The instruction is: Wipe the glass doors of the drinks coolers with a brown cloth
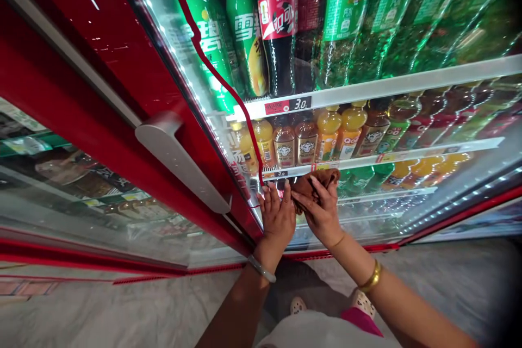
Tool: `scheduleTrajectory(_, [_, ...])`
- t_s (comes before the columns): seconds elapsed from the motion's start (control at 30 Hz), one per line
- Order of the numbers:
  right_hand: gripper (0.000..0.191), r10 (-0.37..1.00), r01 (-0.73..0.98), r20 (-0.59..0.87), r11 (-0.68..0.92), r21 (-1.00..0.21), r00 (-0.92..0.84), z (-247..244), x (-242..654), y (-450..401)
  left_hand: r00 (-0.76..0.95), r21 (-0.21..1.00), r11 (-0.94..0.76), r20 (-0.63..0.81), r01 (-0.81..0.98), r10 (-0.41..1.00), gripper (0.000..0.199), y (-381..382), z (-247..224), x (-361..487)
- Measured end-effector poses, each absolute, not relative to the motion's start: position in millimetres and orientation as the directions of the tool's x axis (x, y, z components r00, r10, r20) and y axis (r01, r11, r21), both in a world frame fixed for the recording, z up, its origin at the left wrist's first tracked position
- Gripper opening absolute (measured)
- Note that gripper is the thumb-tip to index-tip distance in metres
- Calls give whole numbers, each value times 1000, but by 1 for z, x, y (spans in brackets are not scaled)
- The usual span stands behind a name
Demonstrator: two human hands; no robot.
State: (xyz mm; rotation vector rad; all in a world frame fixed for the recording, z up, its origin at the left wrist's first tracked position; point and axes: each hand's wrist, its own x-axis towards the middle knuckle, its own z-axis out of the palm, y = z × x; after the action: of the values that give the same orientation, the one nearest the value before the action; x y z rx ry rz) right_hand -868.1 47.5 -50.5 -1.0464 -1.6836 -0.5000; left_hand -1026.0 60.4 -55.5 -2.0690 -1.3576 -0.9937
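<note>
A brown cloth [314, 187] lies bunched against the glass door of a drinks cooler, near the lower middle of the view. My right hand [323, 212] presses on it, fingers over its folds. Just left of the cloth, my left hand [278, 215] rests flat on the glass with its fingers stretched out and nothing in it. Behind the glass stand large green bottles [348, 5] and a cola bottle [278, 27] with a red label. Smaller juice bottles [328, 128] fill the shelf below.
A grey door handle [183, 166] sticks out from the red frame [134, 87] left of my hands. Further left is another glass door with packaged goods behind it. White shelf edges [367, 89] run across inside the cooler. My shoes [298, 305] are on the grey floor [163, 312].
</note>
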Motion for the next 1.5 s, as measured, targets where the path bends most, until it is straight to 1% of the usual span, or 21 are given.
scheduleTrajectory(0.1, [47, 357, 834, 931, 534, -136, -77, -39, -856, 52, 226, 8, -372, 782, 928, 581, 91, 63, -50, -1035])
scheduleTrajectory(0.17, [47, 352, 854, 935, 498, -151, -39, -46, -849, 50, 217, 11, -359, 780, 933, 586, 91, 62, -53, -1037])
scheduleTrajectory(0.23, [47, 378, 862, 926, 475, -177, -19, -61, -853, 46, 230, 14, -369, 760, 929, 608, 90, 58, -61, -1037])
scheduleTrajectory(0.3, [45, 412, 847, 909, 503, -171, -61, -74, -867, 44, 259, 19, -400, 733, 917, 629, 89, 53, -70, -1037])
scheduleTrajectory(0.37, [42, 417, 824, 900, 550, -139, -127, -75, -879, 45, 258, 35, -411, 730, 911, 633, 87, 49, -74, -1039])
scheduleTrajectory(0.43, [43, 388, 813, 906, 574, -94, -169, -66, -882, 49, 230, 45, -396, 752, 917, 618, 85, 48, -72, -1042])
scheduleTrajectory(0.5, [47, 366, 823, 916, 562, -78, -163, -55, -874, 52, 206, 45, -375, 772, 926, 601, 85, 50, -66, -1046])
scheduleTrajectory(0.57, [49, 362, 844, 926, 527, -105, -111, -50, -865, 51, 196, 45, -363, 777, 931, 598, 86, 53, -65, -1048])
scheduleTrajectory(0.67, [44, 396, 860, 917, 485, -160, -53, -62, -866, 46, 213, 37, -363, 753, 931, 623, 84, 55, -78, -1049])
scheduleTrajectory(0.77, [39, 413, 841, 902, 526, -125, -124, -78, -887, 44, 268, 2, -386, 717, 922, 643, 85, 53, -96, -1051])
scheduleTrajectory(0.83, [38, 403, 825, 898, 558, -89, -176, -80, -896, 47, 261, 4, -378, 716, 926, 648, 87, 54, -101, -1053])
scheduleTrajectory(0.93, [41, 366, 811, 902, 584, -33, -227, -74, -889, 52, 235, 11, -358, 735, 934, 636, 87, 59, -97, -1053])
scheduleTrajectory(1.03, [40, 361, 843, 908, 537, -13, -215, -78, -874, 48, 233, 3, -353, 745, 936, 625, 84, 61, -95, -1046])
scheduleTrajectory(1.13, [36, 366, 874, 913, 486, -20, -183, -91, -875, 42, 239, 6, -352, 724, 936, 647, 85, 56, -110, -1038])
scheduleTrajectory(1.23, [33, 352, 855, 909, 519, 8, -223, -100, -882, 43, 248, -1, -363, 731, 932, 636, 88, 51, -131, -1039])
scheduleTrajectory(1.33, [32, 310, 808, 904, 586, 62, -294, -103, -870, 49, 203, 18, -335, 764, 942, 612, 88, 52, -145, -1039])
scheduleTrajectory(1.43, [29, 266, 803, 921, 590, 79, -286, -115, -843, 52, 180, 29, -327, 788, 945, 589, 87, 56, -155, -1026])
scheduleTrajectory(1.5, [28, 268, 817, 926, 572, 71, -268, -129, -832, 51, 189, 27, -340, 789, 940, 584, 86, 58, -164, -1013])
